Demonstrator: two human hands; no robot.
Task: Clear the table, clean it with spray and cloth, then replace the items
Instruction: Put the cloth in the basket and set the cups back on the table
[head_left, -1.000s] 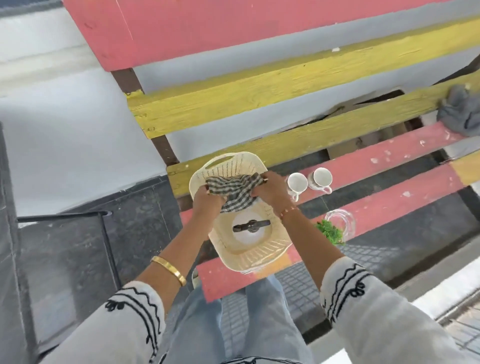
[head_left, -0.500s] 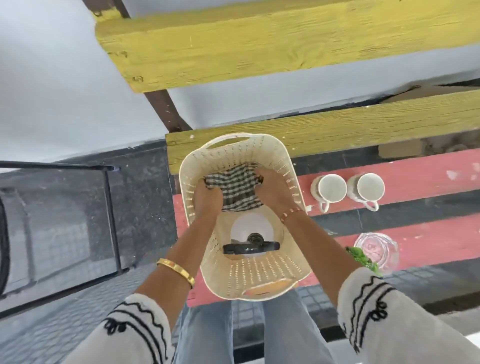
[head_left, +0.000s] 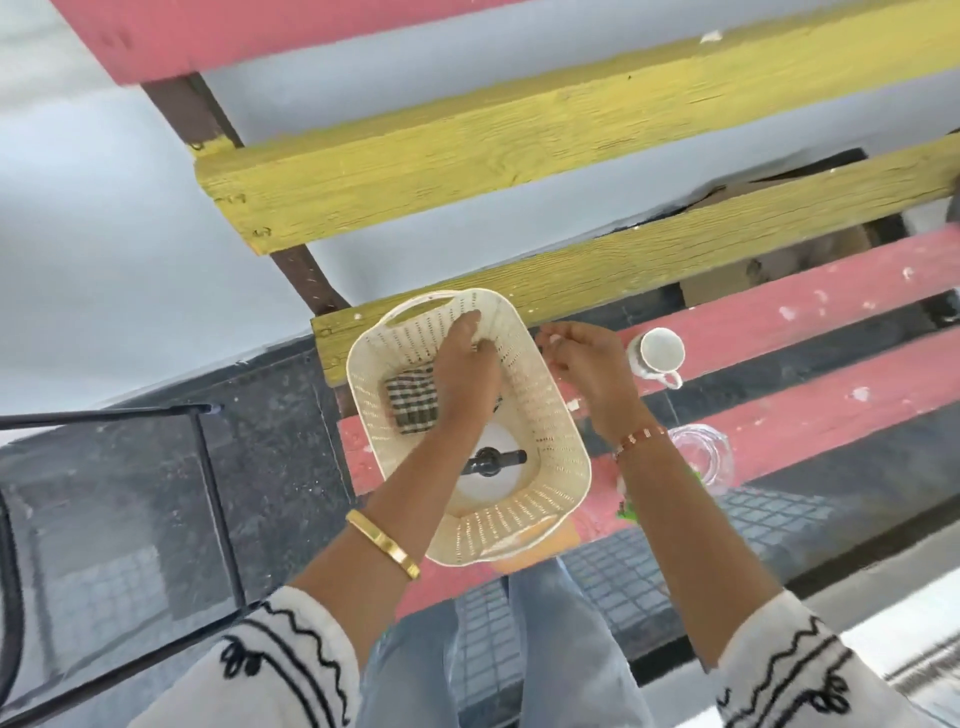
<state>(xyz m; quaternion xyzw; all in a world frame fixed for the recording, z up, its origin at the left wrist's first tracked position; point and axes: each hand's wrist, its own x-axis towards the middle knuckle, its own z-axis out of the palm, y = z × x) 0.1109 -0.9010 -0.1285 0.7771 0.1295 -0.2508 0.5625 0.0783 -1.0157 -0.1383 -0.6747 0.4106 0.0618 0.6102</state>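
Note:
A cream perforated basket stands on the left end of the slatted table. A folded black-and-white checked cloth lies inside it at the far end. Nearer me in the basket lies a white spray bottle with a black nozzle. My left hand is inside the basket above the cloth, its fingers bent toward the far right wall and apart from the cloth. My right hand hovers just outside the basket's right side with fingers loosely curled and nothing in them.
A white cup stands on a red plank right of my right hand. A clear glass vase with green leaves sits nearer me. Wide gaps run between the planks. A black metal frame stands at the left.
Both hands have let go of the checked cloth, which now lies folded in the basket. My right hand has come out to the basket's right side. Only one cup shows now.

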